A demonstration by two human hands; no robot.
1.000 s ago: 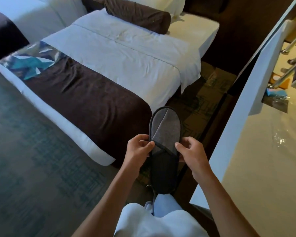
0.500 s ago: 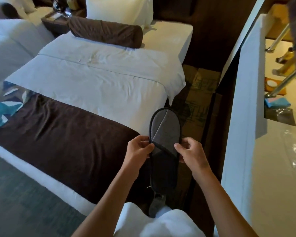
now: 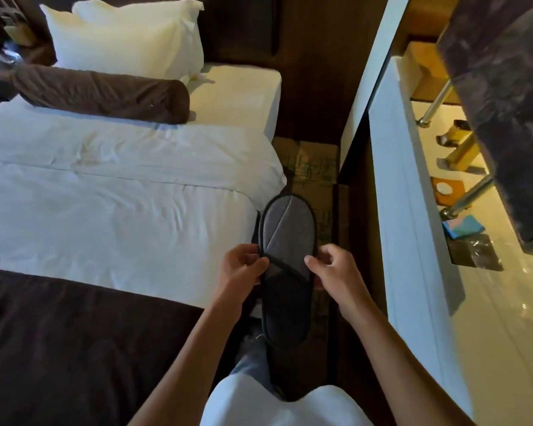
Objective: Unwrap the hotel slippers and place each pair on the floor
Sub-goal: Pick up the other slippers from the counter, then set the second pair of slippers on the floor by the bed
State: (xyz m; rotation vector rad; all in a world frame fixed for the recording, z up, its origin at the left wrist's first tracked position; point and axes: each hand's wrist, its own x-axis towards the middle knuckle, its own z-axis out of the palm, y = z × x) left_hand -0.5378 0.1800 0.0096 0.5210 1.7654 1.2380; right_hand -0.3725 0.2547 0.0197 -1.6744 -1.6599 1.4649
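Note:
A dark grey slipper (image 3: pixel 286 241) with black trim hangs in the air in front of me, toe pointing away, over the narrow floor strip between the bed and a white wall. My left hand (image 3: pixel 242 269) pinches its left edge at the mouth of the upper. On the opposite edge, my right hand (image 3: pixel 330 269) pinches at the same height. Whether a second slipper lies flat behind it I cannot tell. No wrapper shows on it.
The bed (image 3: pixel 120 195) with white sheets, a brown runner, a brown bolster (image 3: pixel 105 93) and white pillows fills the left. The patterned floor strip (image 3: pixel 314 167) runs ahead. A white partition (image 3: pixel 413 226) stands on the right, with a dark counter (image 3: pixel 505 87) on metal legs beyond it.
The view has swung right and up along the bed, so the pillows and the partition are nearer the middle. Both hands keep the same hold on the slipper.

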